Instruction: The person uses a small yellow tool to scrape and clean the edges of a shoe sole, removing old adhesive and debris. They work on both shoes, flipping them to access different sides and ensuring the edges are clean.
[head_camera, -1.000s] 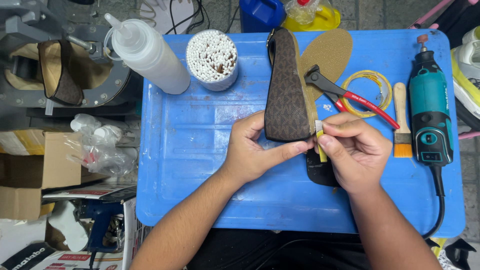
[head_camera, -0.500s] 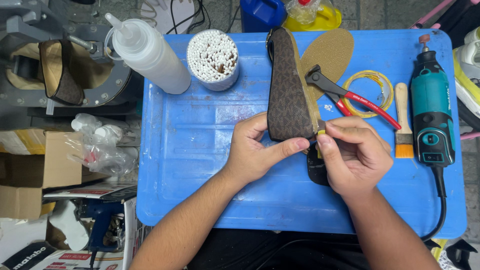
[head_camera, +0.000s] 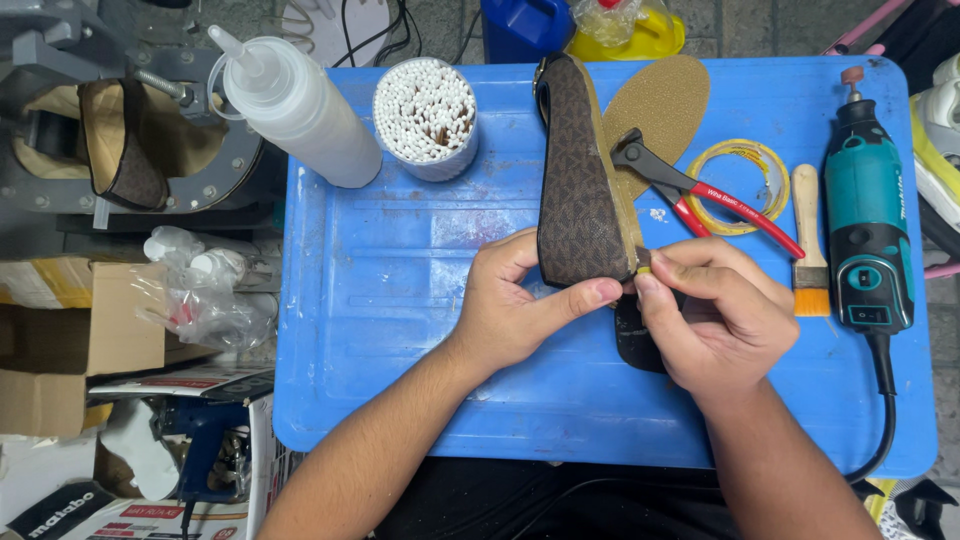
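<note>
The brown shoe (head_camera: 583, 190) is gripped at its near end by the left hand (head_camera: 520, 305), its edge strip pinched by the right hand (head_camera: 715, 310), only partly pressed down, pliers (head_camera: 700, 195) just beyond.

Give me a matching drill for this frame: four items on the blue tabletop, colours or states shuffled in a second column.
Column one:
1. squeeze bottle
2. rotary tool
3. pliers
4. patterned shoe

Column two:
A. red handles
B. brown, held by both hands
C. teal body, black cord
D. translucent white, lying on its side

Pairs: 1-D, 2-C, 3-A, 4-B. The left hand and right hand pinch the shoe's near end.
</note>
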